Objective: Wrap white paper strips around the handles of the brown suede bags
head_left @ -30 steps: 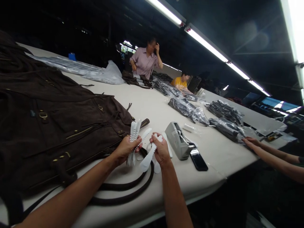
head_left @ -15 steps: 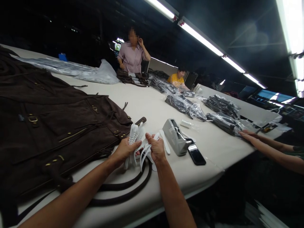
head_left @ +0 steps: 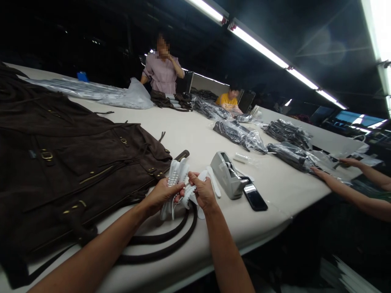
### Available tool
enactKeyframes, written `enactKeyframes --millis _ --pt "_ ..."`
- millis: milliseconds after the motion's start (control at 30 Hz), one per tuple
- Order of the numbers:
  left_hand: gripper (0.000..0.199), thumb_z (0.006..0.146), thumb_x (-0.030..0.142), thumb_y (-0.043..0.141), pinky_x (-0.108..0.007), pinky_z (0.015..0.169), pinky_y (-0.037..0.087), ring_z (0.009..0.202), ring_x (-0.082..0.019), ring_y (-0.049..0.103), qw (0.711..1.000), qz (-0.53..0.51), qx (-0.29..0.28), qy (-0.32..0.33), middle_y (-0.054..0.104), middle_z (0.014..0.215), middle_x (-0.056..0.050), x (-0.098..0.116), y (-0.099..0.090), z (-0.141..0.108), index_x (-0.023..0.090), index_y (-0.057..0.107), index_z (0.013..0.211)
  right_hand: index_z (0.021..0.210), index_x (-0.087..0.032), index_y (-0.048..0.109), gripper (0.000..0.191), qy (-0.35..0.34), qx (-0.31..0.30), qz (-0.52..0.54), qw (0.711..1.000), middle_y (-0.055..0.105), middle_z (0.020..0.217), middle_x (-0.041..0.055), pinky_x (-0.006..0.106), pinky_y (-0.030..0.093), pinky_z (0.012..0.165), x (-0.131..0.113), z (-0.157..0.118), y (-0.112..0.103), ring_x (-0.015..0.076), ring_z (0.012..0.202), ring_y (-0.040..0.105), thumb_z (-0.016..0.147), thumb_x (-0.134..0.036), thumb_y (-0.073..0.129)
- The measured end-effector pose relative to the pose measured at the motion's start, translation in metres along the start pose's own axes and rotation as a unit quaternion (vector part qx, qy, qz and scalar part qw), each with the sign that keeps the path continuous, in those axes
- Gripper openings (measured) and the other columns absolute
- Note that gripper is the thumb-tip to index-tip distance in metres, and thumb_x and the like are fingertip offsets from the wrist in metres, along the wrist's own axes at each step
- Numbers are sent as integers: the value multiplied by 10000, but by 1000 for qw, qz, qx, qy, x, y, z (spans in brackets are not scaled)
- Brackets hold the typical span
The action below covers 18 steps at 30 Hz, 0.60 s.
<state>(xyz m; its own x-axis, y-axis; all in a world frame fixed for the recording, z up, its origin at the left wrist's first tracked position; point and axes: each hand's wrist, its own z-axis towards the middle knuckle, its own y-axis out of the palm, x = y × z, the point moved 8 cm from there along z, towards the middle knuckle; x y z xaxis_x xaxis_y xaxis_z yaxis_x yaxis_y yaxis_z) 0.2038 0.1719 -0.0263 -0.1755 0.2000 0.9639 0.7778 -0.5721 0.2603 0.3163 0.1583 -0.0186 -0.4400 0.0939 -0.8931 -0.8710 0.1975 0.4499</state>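
Observation:
My left hand [head_left: 165, 193] is closed round a bundle of white toothed strips [head_left: 174, 173] that stick up above its thumb and hang below it. Close beside it, my right hand [head_left: 203, 190] pinches the ends of more white strips [head_left: 190, 194]. A few loose white strips [head_left: 215, 183] lie on the table just beyond my right hand. The brown bag [head_left: 100, 162] lies flat to the left, and its dark handles [head_left: 171, 248] curve under and in front of my hands. A grey tape dispenser [head_left: 226, 177] stands right of my hands.
A black phone [head_left: 255, 198] lies beside the dispenser on the pale table [head_left: 189, 136]. Plastic-wrapped dark bundles [head_left: 238, 134] lie further back. At the right edge a person's arms [head_left: 345, 193] reach over the table. Two people [head_left: 161, 73] are at the far side.
My two hands have come slightly closer together round the strips. The person in pink has shifted left with a hand at the face. One arm at the right has moved away from the other.

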Motion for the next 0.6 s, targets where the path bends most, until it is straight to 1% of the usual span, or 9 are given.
enactKeyframes --millis 67,133,233,300,367,433,500,567,600 --pt "368 716 448 768 -172 450 341 461 -70 477 1000 11 5 -4 600 602 -17 -1 -1 0 103 639 713 627 -142 555 390 -10 33 1 999 444 489 -77 201 190 386 -1 0 -6 38 399 332 561 -390 849" --pt "387 732 466 749 -171 447 326 446 -67 457 1000 21 -1 -8 566 543 -11 0 -1 0 99 639 676 604 -148 542 388 -10 51 1 999 452 493 -72 204 195 389 -2 0 -10 45 404 348 558 -384 846" --pt "389 732 471 746 -164 434 300 430 -54 426 1000 24 -9 -10 555 530 -6 1 2 -1 103 643 658 582 -151 531 389 -7 22 -8 1000 435 480 -73 211 163 382 -1 -2 -4 38 385 308 618 -416 813" --pt "379 718 465 759 -163 423 294 425 -51 421 1000 24 -12 -10 571 545 -11 0 3 -2 106 648 665 576 -151 535 389 -8 2 -10 1000 425 469 -73 213 172 384 -1 -3 0 41 384 307 635 -424 806" --pt "394 717 469 756 -163 415 299 413 -52 416 1000 28 -8 -10 556 509 -11 -3 3 -1 98 646 646 579 -150 545 384 -9 14 -8 1000 443 469 -68 211 198 391 0 -3 -1 51 398 343 601 -407 830" --pt "385 692 452 777 -171 410 328 409 -64 446 999 18 35 -14 583 519 -27 -8 -6 2 88 651 676 587 -147 552 389 -7 42 -1 999 462 472 -64 209 221 396 1 -2 -7 57 410 369 549 -384 858" --pt "379 646 418 807 -190 424 391 437 -94 514 994 -5 112 -14 643 596 -52 -11 -22 4 92 648 753 607 -145 553 405 -10 69 28 997 469 482 -67 201 237 396 0 1 -14 52 414 368 516 -378 872" --pt "390 622 399 814 -216 483 467 506 -126 585 984 -22 179 -2 674 660 -61 -9 -37 4 105 628 798 651 -152 547 422 -35 115 70 990 476 514 -73 184 246 393 -5 3 -27 41 421 358 520 -394 866" --pt "388 624 402 808 -220 522 491 537 -128 603 980 -25 198 7 674 669 -54 -7 -42 4 111 617 797 677 -157 544 424 -54 142 85 985 485 538 -72 174 252 393 -9 2 -34 38 431 362 539 -410 855"
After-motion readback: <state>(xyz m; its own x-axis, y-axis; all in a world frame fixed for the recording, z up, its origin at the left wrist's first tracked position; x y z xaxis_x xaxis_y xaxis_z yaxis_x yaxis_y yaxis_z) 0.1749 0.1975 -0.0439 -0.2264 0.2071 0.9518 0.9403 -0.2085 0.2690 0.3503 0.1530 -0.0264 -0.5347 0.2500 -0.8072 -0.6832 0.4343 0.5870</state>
